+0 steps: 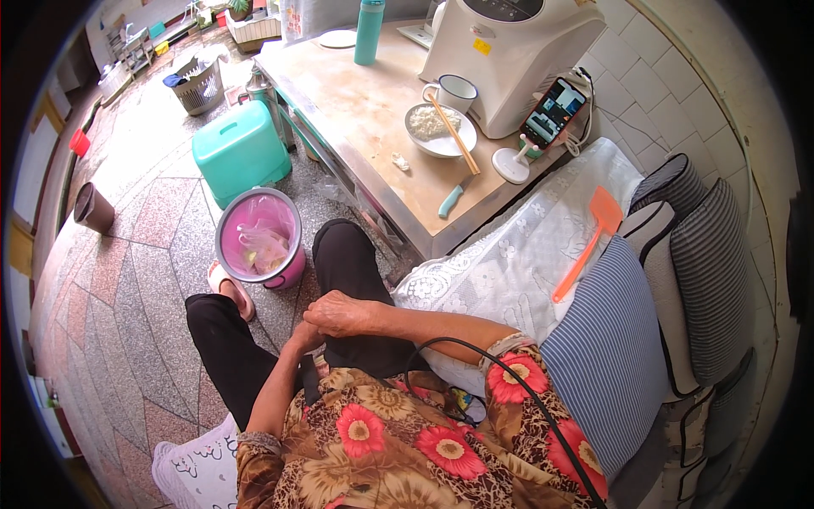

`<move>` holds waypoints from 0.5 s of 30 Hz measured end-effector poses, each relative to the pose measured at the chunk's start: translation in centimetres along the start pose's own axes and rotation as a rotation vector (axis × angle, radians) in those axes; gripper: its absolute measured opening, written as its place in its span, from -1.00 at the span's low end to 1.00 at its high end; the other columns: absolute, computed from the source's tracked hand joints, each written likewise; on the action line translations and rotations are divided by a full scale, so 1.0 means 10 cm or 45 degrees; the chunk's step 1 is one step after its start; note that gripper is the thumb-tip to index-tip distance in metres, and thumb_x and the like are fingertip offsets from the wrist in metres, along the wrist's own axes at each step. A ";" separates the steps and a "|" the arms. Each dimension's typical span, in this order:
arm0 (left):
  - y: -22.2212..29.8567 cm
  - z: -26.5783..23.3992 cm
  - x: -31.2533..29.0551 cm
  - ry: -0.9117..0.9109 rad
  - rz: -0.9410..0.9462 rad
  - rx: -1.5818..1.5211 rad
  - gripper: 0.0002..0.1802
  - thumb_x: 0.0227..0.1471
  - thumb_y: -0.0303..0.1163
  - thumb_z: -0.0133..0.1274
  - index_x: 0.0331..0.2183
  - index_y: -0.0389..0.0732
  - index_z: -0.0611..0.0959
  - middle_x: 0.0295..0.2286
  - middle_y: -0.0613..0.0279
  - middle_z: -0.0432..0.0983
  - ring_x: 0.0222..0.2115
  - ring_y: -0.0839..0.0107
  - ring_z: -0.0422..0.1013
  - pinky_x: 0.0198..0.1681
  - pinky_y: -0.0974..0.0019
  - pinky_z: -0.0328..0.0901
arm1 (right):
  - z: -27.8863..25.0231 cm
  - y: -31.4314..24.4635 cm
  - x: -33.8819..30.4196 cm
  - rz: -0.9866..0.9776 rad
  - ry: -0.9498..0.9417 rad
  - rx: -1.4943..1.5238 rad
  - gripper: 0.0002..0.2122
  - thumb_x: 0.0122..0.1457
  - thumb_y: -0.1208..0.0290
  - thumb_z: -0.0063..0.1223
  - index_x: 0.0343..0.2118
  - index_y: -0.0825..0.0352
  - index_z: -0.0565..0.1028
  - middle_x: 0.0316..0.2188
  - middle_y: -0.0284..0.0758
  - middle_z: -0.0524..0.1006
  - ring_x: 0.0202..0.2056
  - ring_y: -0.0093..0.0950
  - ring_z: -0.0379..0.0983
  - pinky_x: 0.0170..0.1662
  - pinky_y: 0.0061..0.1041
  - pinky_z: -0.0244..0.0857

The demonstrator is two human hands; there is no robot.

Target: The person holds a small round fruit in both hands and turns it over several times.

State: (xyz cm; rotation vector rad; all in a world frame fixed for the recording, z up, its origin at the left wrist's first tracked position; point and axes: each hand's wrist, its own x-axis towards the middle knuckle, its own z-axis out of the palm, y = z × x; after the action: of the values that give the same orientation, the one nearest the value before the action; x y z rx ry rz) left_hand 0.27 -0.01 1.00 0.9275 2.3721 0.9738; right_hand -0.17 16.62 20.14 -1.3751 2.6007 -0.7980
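Floral shirt; pink bin beyond right hand.

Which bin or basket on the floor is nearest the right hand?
The pink bin with the grey rim and pink plastic liner; the brown bin and the grey laundry basket both stand farther from the right hand.

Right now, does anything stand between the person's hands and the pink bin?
Nothing visible does. The right hand rests against the left hand; the pink bin is uncovered, and the right knee stands beside the path.
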 end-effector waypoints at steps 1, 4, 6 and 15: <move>0.01 -0.01 0.00 -0.002 0.002 -0.007 -0.62 -0.26 -0.47 -0.04 -0.24 -0.21 0.46 -0.27 -0.04 0.39 -0.20 0.10 0.31 -0.19 0.19 0.22 | 0.02 0.01 0.00 -0.009 0.035 -0.002 -0.88 -0.27 0.46 -0.04 -0.66 0.41 0.42 -0.68 -0.12 0.42 -0.53 -0.19 0.41 -0.53 -0.30 0.25; 0.03 -0.02 -0.01 -0.003 -0.002 -0.012 -0.61 -0.26 -0.48 -0.04 -0.24 -0.21 0.46 -0.27 -0.04 0.39 -0.19 0.11 0.31 -0.18 0.19 0.22 | 0.03 0.01 0.00 -0.012 0.029 -0.006 -0.88 -0.28 0.46 -0.04 -0.67 0.42 0.42 -0.68 -0.11 0.42 -0.53 -0.19 0.41 -0.54 -0.30 0.25; 0.04 -0.03 -0.02 -0.005 -0.001 -0.017 -0.61 -0.26 -0.48 -0.05 -0.24 -0.21 0.45 -0.27 -0.04 0.39 -0.19 0.11 0.31 -0.18 0.19 0.22 | 0.01 0.00 0.00 -0.012 0.033 -0.001 -0.88 -0.28 0.46 -0.04 -0.67 0.42 0.42 -0.68 -0.11 0.42 -0.53 -0.19 0.41 -0.54 -0.29 0.25; 0.10 -0.09 -0.02 -0.012 -0.015 -0.050 -0.61 -0.26 -0.49 -0.05 -0.24 -0.21 0.45 -0.26 -0.03 0.39 -0.19 0.11 0.30 -0.18 0.19 0.22 | 0.04 0.03 0.00 -0.014 0.032 0.010 -0.88 -0.27 0.46 -0.03 -0.65 0.41 0.40 -0.66 -0.12 0.42 -0.51 -0.18 0.40 -0.49 -0.29 0.25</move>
State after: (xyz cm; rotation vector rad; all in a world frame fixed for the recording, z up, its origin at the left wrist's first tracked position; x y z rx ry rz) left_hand 0.33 -0.05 2.30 0.9002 2.3396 1.0058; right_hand -0.23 16.62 19.62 -1.3880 2.6076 -0.8314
